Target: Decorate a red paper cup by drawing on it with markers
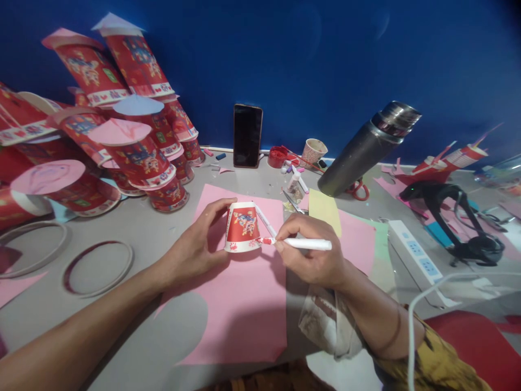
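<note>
A red printed paper cup (243,227) stands upside down on a pink paper sheet (240,304) in the middle of the table. My left hand (197,244) wraps around the cup's left side and holds it in place. My right hand (311,252) is closed on a white marker (303,244), and the marker's red tip touches the paper right at the cup's rim on its right side. A second white marker or cap (265,220) lies just behind the cup.
Stacks of red paper cups with pink paper discs (122,141) fill the left. A black phone (247,136) leans on the blue wall. A steel flask (366,149), scissors (358,190), power strip (415,255), black stand (456,217) and two hoops (97,269) lie around.
</note>
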The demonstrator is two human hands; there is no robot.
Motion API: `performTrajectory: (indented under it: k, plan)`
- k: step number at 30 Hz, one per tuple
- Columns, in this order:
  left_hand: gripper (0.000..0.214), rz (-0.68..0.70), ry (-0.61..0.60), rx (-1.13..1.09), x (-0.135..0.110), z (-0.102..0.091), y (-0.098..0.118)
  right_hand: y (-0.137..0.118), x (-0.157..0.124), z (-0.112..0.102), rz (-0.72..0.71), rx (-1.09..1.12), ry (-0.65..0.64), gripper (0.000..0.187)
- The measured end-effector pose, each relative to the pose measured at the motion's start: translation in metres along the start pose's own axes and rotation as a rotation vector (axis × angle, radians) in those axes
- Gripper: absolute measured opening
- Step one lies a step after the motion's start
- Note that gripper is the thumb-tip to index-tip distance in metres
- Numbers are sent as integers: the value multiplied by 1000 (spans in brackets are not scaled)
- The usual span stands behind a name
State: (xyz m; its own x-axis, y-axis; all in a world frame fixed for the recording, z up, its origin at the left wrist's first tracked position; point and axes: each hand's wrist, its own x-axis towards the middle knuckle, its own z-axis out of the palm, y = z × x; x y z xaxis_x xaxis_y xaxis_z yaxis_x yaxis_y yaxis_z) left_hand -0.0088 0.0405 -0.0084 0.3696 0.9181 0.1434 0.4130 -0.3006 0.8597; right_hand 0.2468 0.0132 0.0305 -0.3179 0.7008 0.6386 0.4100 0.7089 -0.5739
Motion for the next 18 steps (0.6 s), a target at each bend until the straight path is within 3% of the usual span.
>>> performTrajectory:
  k: [18]
  plan:
    - [88, 16, 2, -4, 1, 0, -6, 0, -1, 0, -11, -1, -28, 12]
